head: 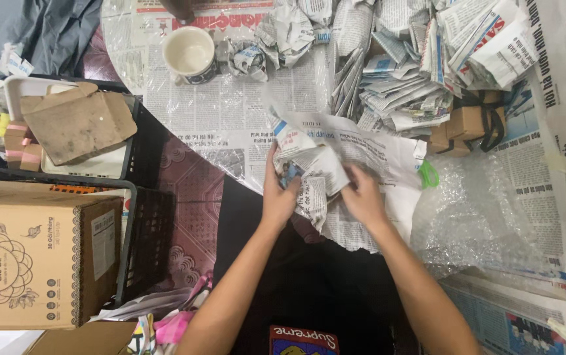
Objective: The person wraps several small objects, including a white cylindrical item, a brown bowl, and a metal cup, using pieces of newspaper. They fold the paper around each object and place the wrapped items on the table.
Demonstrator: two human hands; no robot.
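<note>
Newsprint sheets cover the round worktop (pixel 230 112), with dark patterned floor showing past its edge at 8 o'clock. Both my hands meet just in front of me at the near edge. Left hand (pixel 279 194): grip closed, fingers curled over the left side of a crumpled newspaper bundle (pixel 312 172). Right hand (pixel 363 194): grip closed too, fingers pinching the bundle's right side where the paper folds over. What the paper wraps, if anything, I cannot tell. The bundle lies on a larger loose newspaper sheet (pixel 375 148) that hangs over the worktop edge toward my lap. At 11 o'clock from the hands stands a white mug (pixel 189 54), upright, mouth open to the camera. At 12 to 1 o'clock, well apart from the hands, lies a heap of crumpled newspaper wads (pixel 401 59). Small brown cardboard boxes (pixel 463 125) sit at 2 o'clock, beside a black strap. Just right of the right hand, at 3 o'clock, a green loop (pixel 429 174) lies touching a clear bubble wrap sheet (pixel 480 217). At 9 o'clock, off the worktop, a black crate (pixel 139 141) holds a torn cardboard piece (pixel 76 125); below it, at 8 o'clock, stands a large brown carton (pixel 36 260).
</note>
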